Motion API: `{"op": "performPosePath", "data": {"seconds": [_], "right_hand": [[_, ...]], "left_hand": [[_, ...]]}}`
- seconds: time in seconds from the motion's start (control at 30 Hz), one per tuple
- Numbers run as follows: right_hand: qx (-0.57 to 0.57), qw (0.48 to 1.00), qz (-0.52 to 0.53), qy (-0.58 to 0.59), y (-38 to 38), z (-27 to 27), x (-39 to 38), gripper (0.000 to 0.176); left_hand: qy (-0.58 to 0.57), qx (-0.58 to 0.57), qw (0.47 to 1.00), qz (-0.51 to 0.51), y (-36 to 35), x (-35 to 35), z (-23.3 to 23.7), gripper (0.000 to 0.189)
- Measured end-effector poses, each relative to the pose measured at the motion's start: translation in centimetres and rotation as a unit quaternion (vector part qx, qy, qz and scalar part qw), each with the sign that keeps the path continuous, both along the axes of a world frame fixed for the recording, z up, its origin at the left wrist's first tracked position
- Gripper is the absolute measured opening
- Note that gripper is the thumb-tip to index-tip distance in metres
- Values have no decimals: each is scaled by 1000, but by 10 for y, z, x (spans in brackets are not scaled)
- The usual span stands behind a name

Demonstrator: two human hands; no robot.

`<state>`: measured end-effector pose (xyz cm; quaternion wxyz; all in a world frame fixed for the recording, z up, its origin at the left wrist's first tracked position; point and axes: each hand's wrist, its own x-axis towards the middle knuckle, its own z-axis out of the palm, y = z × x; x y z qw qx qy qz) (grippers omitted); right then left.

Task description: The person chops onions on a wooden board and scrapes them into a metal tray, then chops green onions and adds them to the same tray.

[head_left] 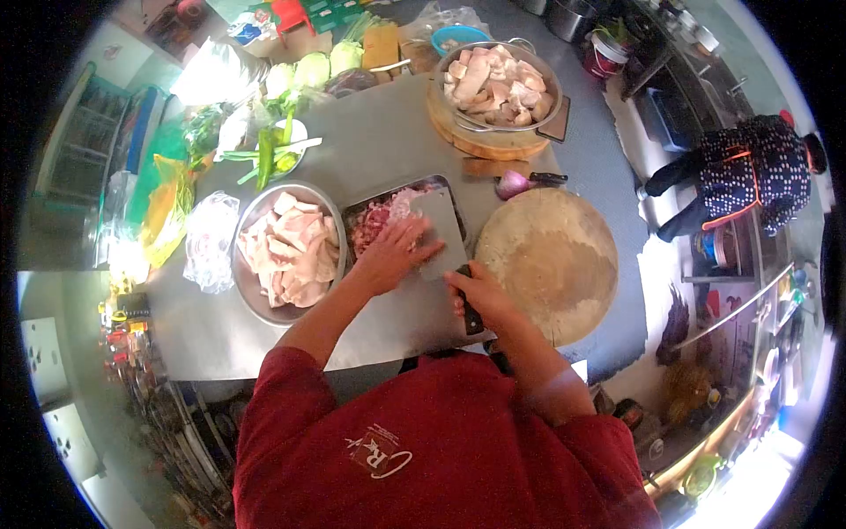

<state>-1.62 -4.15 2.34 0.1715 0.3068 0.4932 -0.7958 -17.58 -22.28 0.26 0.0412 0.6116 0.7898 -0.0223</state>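
And over the tray [462, 231] now, in the middle of the surface [370, 348] — holding the cleaver [439, 220] by its black handle [471, 309], right grip [476, 298] closed firmly around it. Spreading the left grip [394, 257] wide, palm down, fingers reaching across to the blade and holding nothing visible. Slightly blurred there; cannot tell touching from just hovering. Seeing the chopped meat [374, 220] down in the tray, pink and red, right up beside the broad blade.

Best to work slowly here: hold the cleaver flat and steady over the tray, support its weight from the handle, and angle the edge away from the palm. Better to guide with flat fingers on the broad face, never along the edge, and to move the meat inward from the rim. Worth minding the slick contact, too — wet meat on smooth metal, easy to slip on.

Over to the containers! To the left of the tray, a big steel bowl [244, 295], heaped with pale, flat pieces of meat [295, 242]. At the far side, a wide metal basin [556, 101], piled high with thick chunks [493, 84] and resting on a round board [443, 125]. Just behind it, a small blue bowl [451, 33], with contents too small to name. To the right of the tray, a round chopping block [564, 300] with a damp patch, and near its far edge, a purple onion [511, 184].
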Motion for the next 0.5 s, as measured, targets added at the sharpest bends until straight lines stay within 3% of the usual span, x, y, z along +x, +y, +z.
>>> {"op": "performPosePath", "data": {"seconds": [0.07, 0.27, 0.37, 0.5], "right_hand": [[3, 1000, 7, 8, 1, 12, 4, 20], [24, 999, 11, 20, 7, 18, 29, 20], [62, 998, 3, 1, 9, 17, 30, 20], [108, 993, -31, 26, 5, 7, 20, 20]], "left_hand": [[19, 108, 993, 43, 3, -13, -20, 77], [105, 30, 988, 108, 6, -36, -15, 71], [49, 48, 987, 145, 12, -28, -19, 71], [23, 134, 989, 66, 18, 11, -23, 65]]}}
